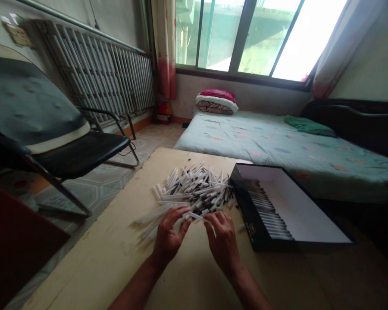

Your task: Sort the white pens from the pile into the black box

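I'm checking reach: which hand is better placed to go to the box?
Probably right: the right hand is nearer the box, on that same side; the left hand is farther off.

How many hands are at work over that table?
2: left hand and right hand, near the pile, a thin white tube between them. No others show.

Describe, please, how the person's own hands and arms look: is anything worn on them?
The left hand and right hand are bare, without gloves. The left forearm and right forearm are uncovered as far as they show, with no sleeve, watch or bracelet in sight. Fine markings are too blurred to judge.
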Action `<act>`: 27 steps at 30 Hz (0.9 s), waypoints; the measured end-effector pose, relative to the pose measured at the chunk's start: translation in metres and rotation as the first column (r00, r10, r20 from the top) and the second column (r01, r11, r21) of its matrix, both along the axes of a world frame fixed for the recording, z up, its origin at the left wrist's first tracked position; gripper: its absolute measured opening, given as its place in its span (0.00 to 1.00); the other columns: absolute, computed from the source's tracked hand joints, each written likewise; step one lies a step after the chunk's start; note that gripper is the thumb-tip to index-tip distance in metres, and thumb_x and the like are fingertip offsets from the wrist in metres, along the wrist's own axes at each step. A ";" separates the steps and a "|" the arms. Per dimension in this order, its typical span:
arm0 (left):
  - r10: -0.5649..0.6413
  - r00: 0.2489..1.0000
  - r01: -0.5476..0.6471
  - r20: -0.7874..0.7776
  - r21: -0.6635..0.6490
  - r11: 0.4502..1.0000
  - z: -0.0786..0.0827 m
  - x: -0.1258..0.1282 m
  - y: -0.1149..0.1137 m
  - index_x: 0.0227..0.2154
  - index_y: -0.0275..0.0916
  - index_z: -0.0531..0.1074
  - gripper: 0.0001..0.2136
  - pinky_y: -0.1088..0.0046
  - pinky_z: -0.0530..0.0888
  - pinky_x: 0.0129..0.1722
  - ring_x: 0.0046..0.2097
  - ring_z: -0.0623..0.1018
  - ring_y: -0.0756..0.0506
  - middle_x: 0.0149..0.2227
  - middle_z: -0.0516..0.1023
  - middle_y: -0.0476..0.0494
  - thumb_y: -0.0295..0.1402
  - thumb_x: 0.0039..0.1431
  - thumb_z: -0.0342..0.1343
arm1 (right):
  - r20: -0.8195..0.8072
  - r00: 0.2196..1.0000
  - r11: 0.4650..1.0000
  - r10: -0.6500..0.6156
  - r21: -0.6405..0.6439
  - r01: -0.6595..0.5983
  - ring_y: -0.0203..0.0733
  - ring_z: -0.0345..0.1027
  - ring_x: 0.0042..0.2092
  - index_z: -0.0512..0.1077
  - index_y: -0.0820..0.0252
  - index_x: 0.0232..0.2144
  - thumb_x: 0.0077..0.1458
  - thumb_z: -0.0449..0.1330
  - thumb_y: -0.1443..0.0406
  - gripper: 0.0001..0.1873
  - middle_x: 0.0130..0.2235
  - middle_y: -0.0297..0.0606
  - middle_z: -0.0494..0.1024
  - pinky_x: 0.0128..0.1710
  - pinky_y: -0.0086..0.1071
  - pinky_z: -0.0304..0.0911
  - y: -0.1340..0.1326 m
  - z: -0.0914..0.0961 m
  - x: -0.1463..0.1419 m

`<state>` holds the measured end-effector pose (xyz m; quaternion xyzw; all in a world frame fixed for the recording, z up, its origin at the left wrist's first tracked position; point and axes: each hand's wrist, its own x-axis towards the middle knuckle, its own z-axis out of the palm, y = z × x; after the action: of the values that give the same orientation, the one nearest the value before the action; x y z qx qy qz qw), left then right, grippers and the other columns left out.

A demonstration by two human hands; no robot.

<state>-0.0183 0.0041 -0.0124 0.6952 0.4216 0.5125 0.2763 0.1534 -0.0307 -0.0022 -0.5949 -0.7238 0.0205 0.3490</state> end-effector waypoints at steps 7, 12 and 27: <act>-0.033 0.902 0.138 -0.430 0.215 0.967 0.005 0.000 -0.002 0.45 0.47 0.74 0.14 0.57 0.67 0.47 0.45 0.70 0.41 0.40 0.75 0.41 0.28 0.56 0.55 | -0.164 0.981 0.994 0.102 -0.019 -0.106 0.42 0.64 0.39 0.67 0.59 0.35 0.58 0.53 0.69 0.03 0.35 0.38 0.71 0.39 0.33 0.60 -0.011 0.008 -0.015; 0.011 0.955 0.031 -0.297 0.137 0.990 0.000 -0.001 0.001 0.40 0.40 0.76 0.10 0.67 0.71 0.39 0.39 0.71 0.44 0.35 0.72 0.41 0.31 0.57 0.54 | -0.319 0.945 0.997 -0.078 -0.015 0.077 0.41 0.68 0.39 0.68 0.60 0.40 0.60 0.51 0.64 0.09 0.38 0.41 0.74 0.39 0.31 0.63 0.008 0.005 0.010; 0.030 0.989 0.009 0.143 -0.260 0.966 0.005 -0.001 0.000 0.32 0.36 0.76 0.10 0.75 0.69 0.28 0.29 0.71 0.49 0.28 0.72 0.46 0.37 0.53 0.57 | 0.095 0.836 0.796 -0.540 -0.264 0.545 0.44 0.72 0.31 0.70 0.61 0.31 0.51 0.58 0.65 0.05 0.29 0.45 0.77 0.28 0.29 0.57 0.071 -0.015 0.040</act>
<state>-0.0190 0.0043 -0.0072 0.6115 0.4675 0.5035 0.3923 0.1931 0.0403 -0.0174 -0.8205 -0.5153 0.0174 0.2470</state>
